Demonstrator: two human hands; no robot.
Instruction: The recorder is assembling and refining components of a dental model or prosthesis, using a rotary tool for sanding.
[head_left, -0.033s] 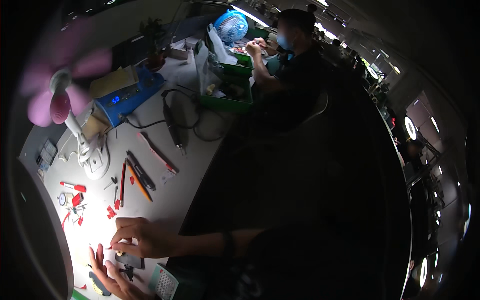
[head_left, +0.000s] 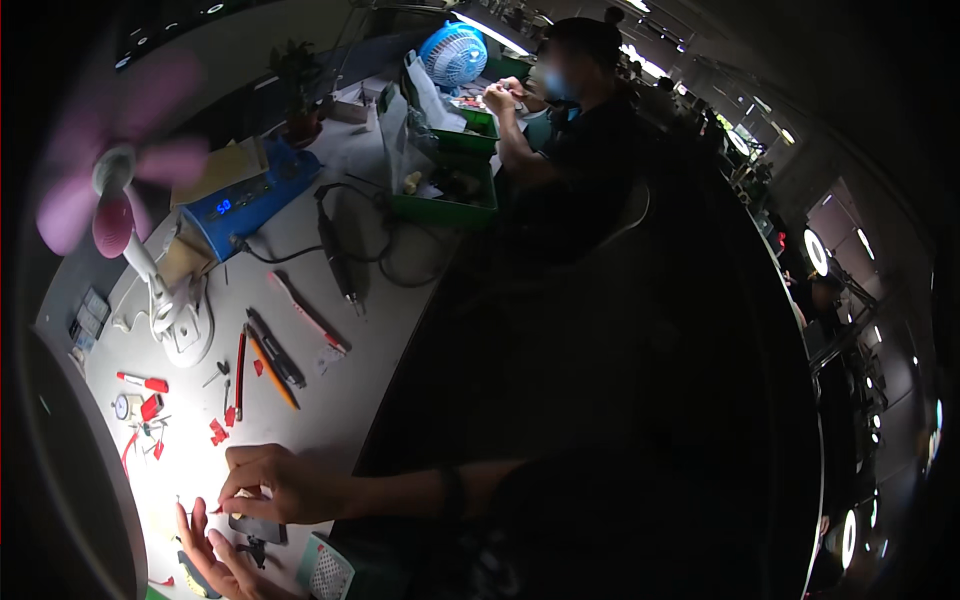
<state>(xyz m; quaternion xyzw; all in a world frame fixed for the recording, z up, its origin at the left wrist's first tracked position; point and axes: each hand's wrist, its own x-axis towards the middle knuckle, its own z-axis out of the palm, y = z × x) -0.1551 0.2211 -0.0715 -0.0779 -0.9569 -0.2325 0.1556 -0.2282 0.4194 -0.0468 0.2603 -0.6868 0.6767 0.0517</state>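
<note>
My right hand [head_left: 272, 487] reaches in from the right over the brightly lit work spot, thumb and forefinger pinched. Something small and reddish shows at its fingertips, too small to name. Just below it, my left hand [head_left: 218, 562] has its fingers apart, their tips close to the right fingertips. Glare washes out the space between the hands. Under the right hand lies a dark flat block [head_left: 262, 528], with a small pale round piece partly hidden by the fingers. A small black clamp-like piece [head_left: 256, 552] sits beside the block, near my left thumb.
Farther up the table lie an orange pencil [head_left: 275, 375], a red marker [head_left: 143, 382], a dial gauge [head_left: 122, 406], red scraps [head_left: 219, 432] and a corded handpiece [head_left: 337, 262]. A pink fan [head_left: 113, 225] and blue control box [head_left: 228, 210] stand left. Beyond green bins [head_left: 445, 207], a person [head_left: 590, 120] works.
The whole view has shifted slightly. My right fingers have moved a little at the fingertips, while both hands stay over the same spot.
</note>
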